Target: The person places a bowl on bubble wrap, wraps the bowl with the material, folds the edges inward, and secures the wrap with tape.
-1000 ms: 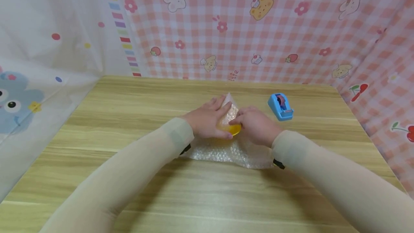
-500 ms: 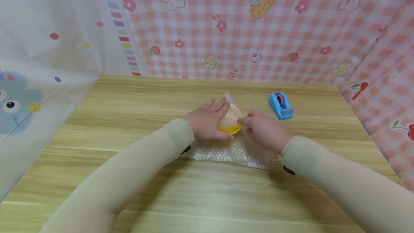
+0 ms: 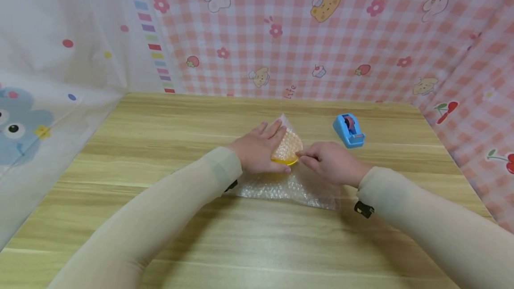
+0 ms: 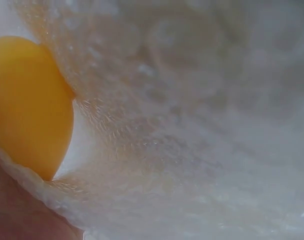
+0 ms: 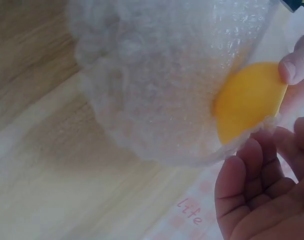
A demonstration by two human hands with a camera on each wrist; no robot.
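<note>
A sheet of bubble wrap (image 3: pixel 265 190) lies on the table, with part of it folded over a smooth, rounded yellow object (image 5: pixel 252 97). In the head view only the object's front rim shows plainly; the rest appears pale through the wrap. My left hand (image 3: pixel 259 150) rests on the folded wrap with fingers spread, its thumb by the yellow rim. At the right of that rim, my right hand (image 3: pixel 331 163) pinches the edge of the wrap between thumb and index finger. The left wrist view shows the yellow surface between layers of wrap.
A blue tape dispenser (image 3: pixel 348 131) with a reddish roll stands beyond my right hand. The wooden table (image 3: pixel 192 115) ends at a pink checked cloth (image 3: pixel 241 48) behind, and a white cloth (image 3: pixel 88 66) hangs at the left.
My right hand has drawn back a little to the right from over the yellow object, and the wrap now covers more of it. My left hand has stayed in place.
</note>
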